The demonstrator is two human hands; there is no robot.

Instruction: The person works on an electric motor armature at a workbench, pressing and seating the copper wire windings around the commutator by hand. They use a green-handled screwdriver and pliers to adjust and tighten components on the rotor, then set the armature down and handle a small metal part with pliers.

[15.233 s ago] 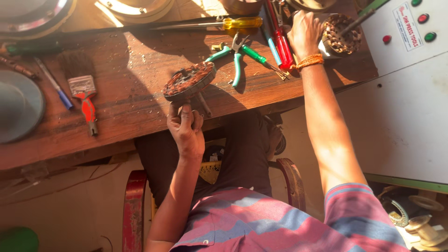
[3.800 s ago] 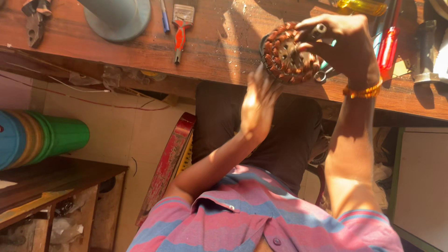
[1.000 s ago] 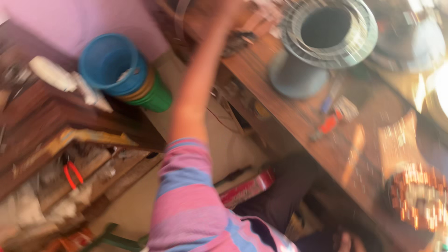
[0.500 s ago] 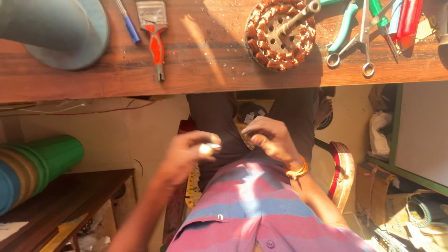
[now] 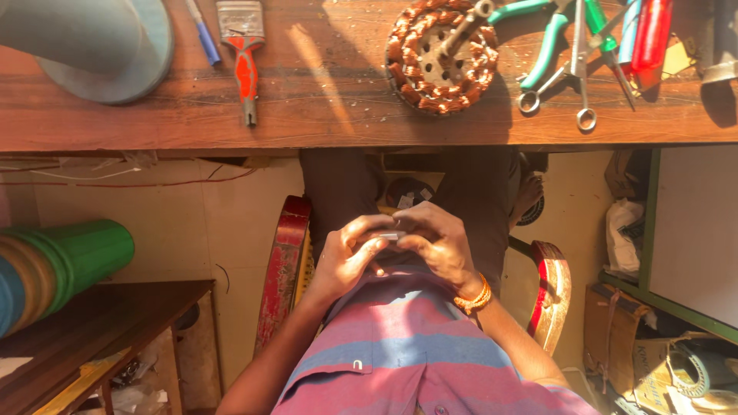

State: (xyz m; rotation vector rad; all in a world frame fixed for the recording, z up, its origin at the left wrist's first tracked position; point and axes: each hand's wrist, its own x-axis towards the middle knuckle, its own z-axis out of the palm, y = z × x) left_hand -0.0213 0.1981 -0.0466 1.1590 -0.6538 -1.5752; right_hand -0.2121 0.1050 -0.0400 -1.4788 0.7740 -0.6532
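My left hand (image 5: 347, 257) and my right hand (image 5: 434, 244) meet in my lap, just above my striped pink and blue shirt. Between their fingertips they pinch a small grey object (image 5: 390, 236), too small to identify. An orange bangle sits on my right wrist. A round copper-wound motor stator (image 5: 441, 55) with a metal shaft lies on the wooden workbench (image 5: 330, 107) beyond my knees, untouched.
On the bench lie a red-handled brush (image 5: 244, 54), a blue pen (image 5: 202, 32), green pliers (image 5: 547, 38), scissors (image 5: 578, 69), red-handled tools (image 5: 652, 34) and a grey metal cone (image 5: 84, 42). Stacked green and blue buckets (image 5: 54, 265) sit left. Red chair arms (image 5: 283, 257) flank me.
My hands have closed together around the small grey object in my lap; half a second ago they were slightly apart. Earlier the view swung away to the left, then returned to the bench.
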